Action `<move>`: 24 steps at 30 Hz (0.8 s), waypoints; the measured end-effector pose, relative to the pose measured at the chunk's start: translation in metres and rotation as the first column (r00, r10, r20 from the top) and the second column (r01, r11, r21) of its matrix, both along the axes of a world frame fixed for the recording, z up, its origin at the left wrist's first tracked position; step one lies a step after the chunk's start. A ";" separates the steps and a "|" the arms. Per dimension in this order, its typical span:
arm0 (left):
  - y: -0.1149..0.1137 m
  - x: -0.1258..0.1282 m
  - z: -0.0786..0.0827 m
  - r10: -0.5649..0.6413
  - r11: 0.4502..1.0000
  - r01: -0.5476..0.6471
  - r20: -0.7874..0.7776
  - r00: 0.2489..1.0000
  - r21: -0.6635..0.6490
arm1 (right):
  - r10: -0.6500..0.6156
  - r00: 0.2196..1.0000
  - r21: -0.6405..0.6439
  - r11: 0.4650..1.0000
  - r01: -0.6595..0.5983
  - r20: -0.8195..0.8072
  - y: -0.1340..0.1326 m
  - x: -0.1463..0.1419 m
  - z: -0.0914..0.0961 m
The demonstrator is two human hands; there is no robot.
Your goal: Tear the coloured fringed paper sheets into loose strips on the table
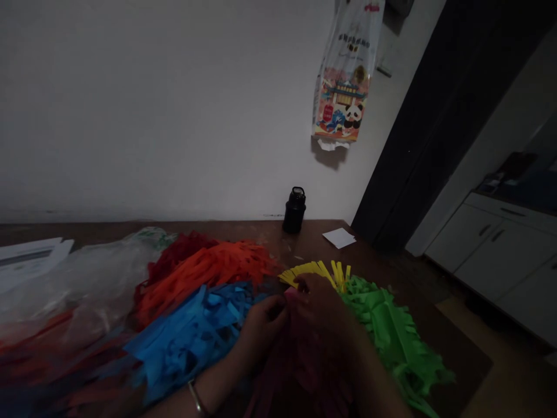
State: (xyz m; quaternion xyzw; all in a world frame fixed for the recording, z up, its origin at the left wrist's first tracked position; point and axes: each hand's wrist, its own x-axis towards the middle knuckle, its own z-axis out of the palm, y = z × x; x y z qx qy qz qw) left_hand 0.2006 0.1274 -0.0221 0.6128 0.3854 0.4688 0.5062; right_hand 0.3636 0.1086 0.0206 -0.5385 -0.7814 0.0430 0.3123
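My left hand [260, 324] and my right hand [324, 313] meet over a brown table [313, 244], fingers pinched together on a small pink paper piece [290, 294]. Dark pink paper strips [300, 371] lie under my wrists. A fan of yellow strips [313, 270] lies just beyond my fingers. Green strips [391, 337] lie to the right of my right hand. Blue strips [195, 331] and orange strips [204, 270] lie to the left of my left hand. A thin bracelet [195, 397] circles my left wrist.
A black bottle [295, 210] stands at the wall, with a white paper slip [339, 237] beside it. A clear plastic bag [78, 278] and white sheets [30, 255] lie far left. A printed bag [346, 75] hangs on the wall. White cabinets [491, 244] stand at right.
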 end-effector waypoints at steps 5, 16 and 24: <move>-0.002 0.000 0.001 -0.004 0.999 0.006 -0.043 0.999 0.040 | 0.043 0.996 -0.029 0.999 -0.040 0.082 0.000 0.001 0.000; 0.000 -0.001 0.000 0.019 0.998 -0.015 -0.076 0.997 0.053 | -0.011 0.986 -0.126 0.992 -0.010 -0.168 -0.003 0.008 0.011; 0.001 -0.003 -0.005 0.118 0.979 -0.089 -0.156 0.981 0.184 | -0.079 0.966 -0.216 0.976 0.025 -0.247 0.003 0.007 0.002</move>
